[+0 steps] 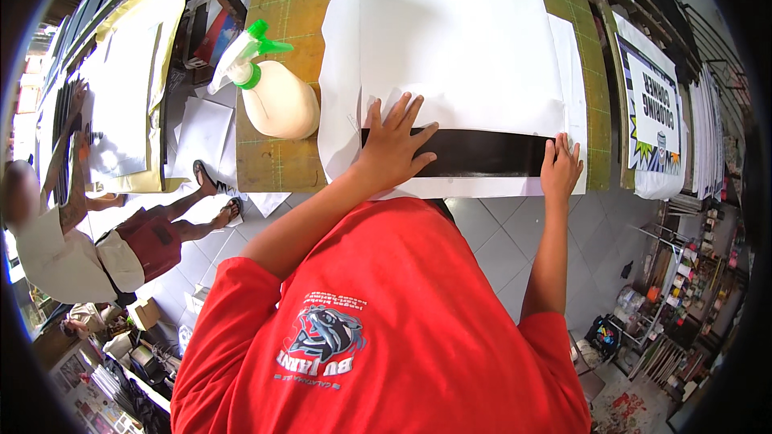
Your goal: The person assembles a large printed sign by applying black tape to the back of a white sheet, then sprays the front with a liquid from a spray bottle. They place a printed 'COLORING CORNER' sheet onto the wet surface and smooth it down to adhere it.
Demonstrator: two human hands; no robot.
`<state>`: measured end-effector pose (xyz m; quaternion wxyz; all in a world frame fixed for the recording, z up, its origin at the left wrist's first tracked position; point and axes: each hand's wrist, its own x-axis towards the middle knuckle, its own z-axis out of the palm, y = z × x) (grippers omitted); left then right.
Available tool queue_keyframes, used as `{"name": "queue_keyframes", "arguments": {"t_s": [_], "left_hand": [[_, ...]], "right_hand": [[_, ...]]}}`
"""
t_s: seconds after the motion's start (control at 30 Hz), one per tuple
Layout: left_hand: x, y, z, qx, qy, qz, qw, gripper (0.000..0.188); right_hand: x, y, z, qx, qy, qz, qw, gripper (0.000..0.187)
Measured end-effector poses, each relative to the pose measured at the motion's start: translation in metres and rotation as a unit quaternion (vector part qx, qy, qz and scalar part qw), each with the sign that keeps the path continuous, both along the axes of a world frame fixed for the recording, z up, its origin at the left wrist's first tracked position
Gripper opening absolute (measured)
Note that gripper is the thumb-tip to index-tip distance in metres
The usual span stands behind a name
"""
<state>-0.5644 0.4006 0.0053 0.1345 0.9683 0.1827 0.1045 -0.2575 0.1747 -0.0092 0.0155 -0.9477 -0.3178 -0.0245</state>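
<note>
A large white sheet [466,48] lies over a black glossy strip [486,154], which shows as a band along the near side. More white paper [482,187] extends beneath the strip. My left hand [392,145] rests flat with spread fingers across the sheet's near edge and the left part of the strip. At the strip's right end, my right hand [560,167] lies with its fingers stretched forward over the paper's edge. Left of the sheets stands a spray bottle [277,104] with a green trigger head and pale contents.
The worktable [265,165] has a worn yellow-green gridded top. On the left, another person [72,241] works by a table with white sheets [125,104]. A printed board [653,104] lies on the right, and a cluttered rack [683,273] stands at lower right.
</note>
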Motion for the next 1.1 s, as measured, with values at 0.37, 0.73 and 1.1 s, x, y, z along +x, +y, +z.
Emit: {"name": "queue_keyframes", "arguments": {"t_s": [0.37, 0.73, 1.1], "left_hand": [[-0.036, 0.010, 0.008, -0.002, 0.040, 0.061, 0.997, 0.044], [-0.074, 0.016, 0.008, -0.008, 0.003, 0.116, 0.993, 0.044], [-0.074, 0.011, 0.007, 0.027, -0.021, 0.125, 0.992, 0.045]], "right_hand": [[0.003, -0.003, 0.003, -0.012, 0.013, 0.003, 1.000, 0.053], [0.006, -0.009, -0.002, 0.023, 0.013, 0.019, 0.999, 0.051], [0.030, -0.023, -0.034, 0.188, 0.021, 0.062, 0.980, 0.035]]}}
